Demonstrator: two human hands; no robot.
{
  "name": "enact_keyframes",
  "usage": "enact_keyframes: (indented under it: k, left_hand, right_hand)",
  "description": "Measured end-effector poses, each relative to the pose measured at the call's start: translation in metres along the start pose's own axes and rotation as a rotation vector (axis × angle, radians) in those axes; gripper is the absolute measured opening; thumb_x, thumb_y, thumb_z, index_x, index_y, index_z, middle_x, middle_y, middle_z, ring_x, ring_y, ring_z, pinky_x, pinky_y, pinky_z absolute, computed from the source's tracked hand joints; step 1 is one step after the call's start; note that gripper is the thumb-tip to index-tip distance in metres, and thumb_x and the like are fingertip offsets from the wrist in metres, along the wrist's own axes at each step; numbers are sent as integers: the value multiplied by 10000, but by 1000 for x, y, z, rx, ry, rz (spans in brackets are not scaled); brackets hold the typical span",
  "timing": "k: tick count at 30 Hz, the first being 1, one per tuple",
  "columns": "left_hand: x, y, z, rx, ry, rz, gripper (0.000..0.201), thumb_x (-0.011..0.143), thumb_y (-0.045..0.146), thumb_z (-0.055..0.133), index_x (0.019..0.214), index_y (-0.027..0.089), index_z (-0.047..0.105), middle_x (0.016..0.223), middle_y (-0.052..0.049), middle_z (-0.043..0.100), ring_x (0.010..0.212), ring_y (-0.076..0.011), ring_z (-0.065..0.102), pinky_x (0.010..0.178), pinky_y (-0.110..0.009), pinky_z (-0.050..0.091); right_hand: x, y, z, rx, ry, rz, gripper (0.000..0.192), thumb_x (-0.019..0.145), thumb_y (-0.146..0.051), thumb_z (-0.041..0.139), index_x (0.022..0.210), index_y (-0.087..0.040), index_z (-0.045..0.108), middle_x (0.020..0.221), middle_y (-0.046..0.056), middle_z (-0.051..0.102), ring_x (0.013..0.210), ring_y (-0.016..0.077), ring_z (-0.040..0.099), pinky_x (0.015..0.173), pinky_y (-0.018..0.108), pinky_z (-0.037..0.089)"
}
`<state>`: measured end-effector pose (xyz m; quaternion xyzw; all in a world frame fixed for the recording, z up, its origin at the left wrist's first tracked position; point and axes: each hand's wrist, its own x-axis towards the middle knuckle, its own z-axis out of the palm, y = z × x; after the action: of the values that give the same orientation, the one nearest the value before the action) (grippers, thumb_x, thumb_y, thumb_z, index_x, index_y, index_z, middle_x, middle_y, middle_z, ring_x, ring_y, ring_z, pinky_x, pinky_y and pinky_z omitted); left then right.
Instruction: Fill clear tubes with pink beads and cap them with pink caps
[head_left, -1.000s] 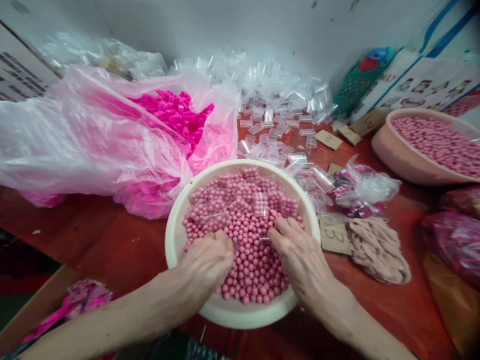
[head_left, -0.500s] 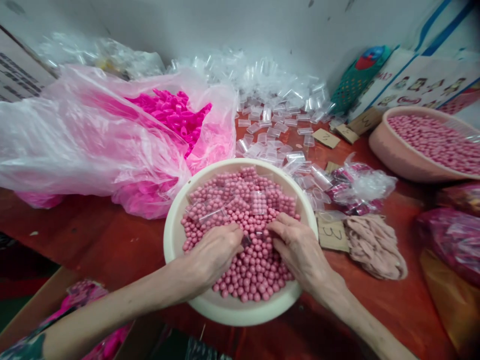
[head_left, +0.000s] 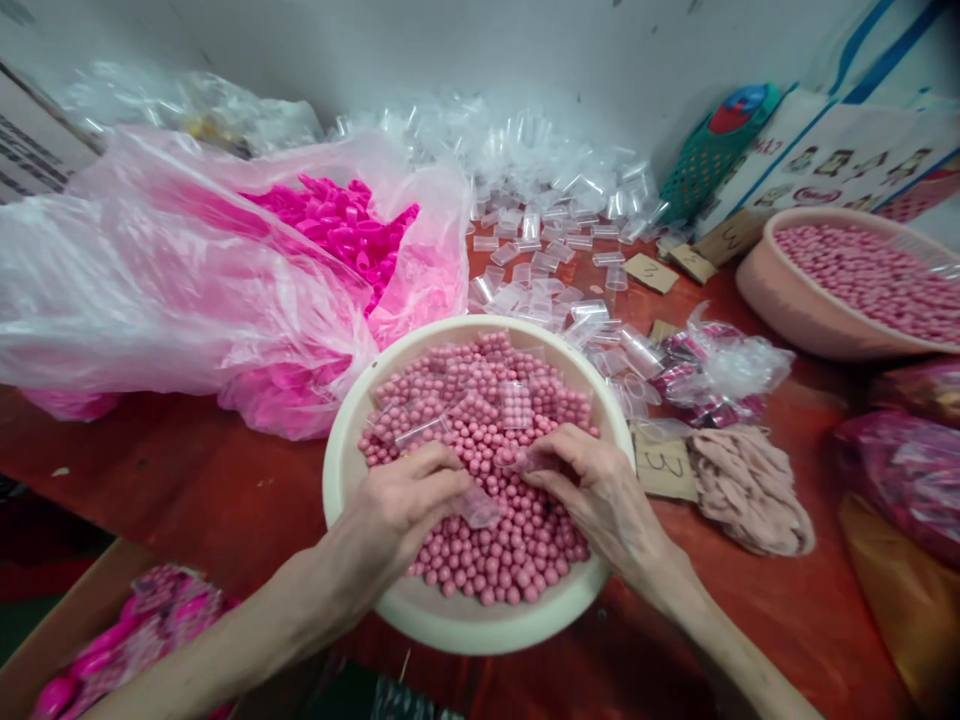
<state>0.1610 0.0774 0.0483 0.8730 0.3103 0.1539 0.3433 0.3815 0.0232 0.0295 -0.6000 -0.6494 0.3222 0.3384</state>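
A cream bowl (head_left: 501, 638) full of round pink beads (head_left: 510, 560) stands in front of me. Over its left half, my left hand (head_left: 405, 495) is closed on a clear plastic sleeve (head_left: 478, 508), which sticks out past the fingers just above the beads. Opposite it, thumb and fingers of my right hand (head_left: 596, 485) pinch a small clear plastic piece (head_left: 516, 460); its far end is hard to make out against the beads. Several clear sleeves packed with beads, one of them a filled sleeve (head_left: 516, 404), lie on the heap behind my hands.
At left, a plastic bag (head_left: 187, 300) spills bright pink plastic parts (head_left: 337, 230). Loose clear sleeves (head_left: 540, 250) pile up behind the bowl. To the right are a cardboard tag (head_left: 664, 465), a crumpled cloth (head_left: 750, 490) and a pink basin (head_left: 795, 310) of beads.
My hands have drawn apart, the left moving leftward with the clear sleeve now showing beyond its fingers. My right hand stays nearly in place, with a clear piece visible at its fingertips.
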Motion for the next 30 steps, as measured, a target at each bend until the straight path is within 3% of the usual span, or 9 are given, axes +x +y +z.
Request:
enact_keyframes:
  k: [3, 6, 9, 11, 13, 16, 22, 26, 30]
  left_hand:
    - [-12, 2, 1, 266, 54, 108, 302, 921, 153, 373, 945, 183, 673, 1147, -96, 612, 1041, -189, 580, 871, -299, 493]
    - [-21, 1, 5, 354, 52, 134, 310, 919, 130, 354, 1029, 179, 640, 1264, -106, 559, 1169, -204, 522, 968, -334, 459]
    - [-27, -3, 9, 410, 131, 82, 279, 918, 161, 391, 1132, 115, 564, 1258, -166, 542, 1170, -233, 521, 980, -370, 449]
    - [-29, -5, 11, 438, 174, -4, 284, 898, 275, 470, 1105, 97, 550, 1134, -164, 594, 1062, -257, 577, 917, -393, 483]
    - [-30, -6, 12, 449, 120, -73, 291, 863, 343, 529, 1044, 118, 560, 990, -115, 624, 909, -249, 616, 814, -388, 515]
    - [-27, -3, 13, 460, -53, -107, 173, 848, 240, 544, 991, 149, 575, 893, -63, 617, 782, -208, 617, 709, -340, 519]
    - [-2, 8, 22, 646, -228, -220, 207, 883, 113, 379, 791, 125, 564, 764, -82, 600, 672, -205, 601, 607, -328, 502]
    - [17, 13, 30, 648, -290, -213, 339, 778, -74, 270, 798, 102, 558, 795, -123, 600, 685, -224, 594, 607, -349, 492]
    - [21, 8, 26, 536, -237, -155, 280, 848, 15, 292, 855, 134, 545, 831, -82, 594, 737, -193, 580, 696, -333, 492]
  right_hand:
    - [0, 1, 0, -23, 7, -13, 98, 820, -91, 580, 809, -188, 583, 790, 0, 574, 746, 148, 538, 689, 284, 403]
    - [-1, 1, 1, -47, 1, -26, 105, 830, -82, 568, 840, -185, 587, 813, 5, 575, 765, 147, 542, 709, 281, 409]
    - [-2, -1, 2, -93, 1, -29, 120, 837, -67, 554, 832, -182, 586, 820, 4, 565, 768, 142, 540, 704, 267, 405]
    - [-3, -3, 1, -133, -4, -33, 120, 841, -68, 552, 821, -183, 583, 822, 4, 560, 762, 140, 539, 697, 262, 403]
    - [-4, -5, -2, -177, -30, -39, 106, 859, -91, 538, 820, -180, 581, 828, 9, 556, 763, 143, 534, 693, 263, 402]
    - [-5, -10, -10, -337, -75, -36, 132, 897, -133, 484, 807, -174, 572, 821, 29, 544, 769, 165, 508, 673, 283, 395]
    - [-6, -16, -7, -709, -128, -141, 170, 833, -70, 483, 715, -187, 521, 787, 65, 544, 749, 219, 452, 635, 343, 359]
    - [-6, -10, 11, -614, -98, -185, 200, 838, -58, 441, 754, -208, 544, 821, 70, 574, 773, 224, 492, 637, 333, 393]
    - [-6, -2, 16, -461, -30, -159, 218, 859, -80, 420, 799, -227, 570, 828, 51, 585, 777, 204, 530, 645, 307, 413]
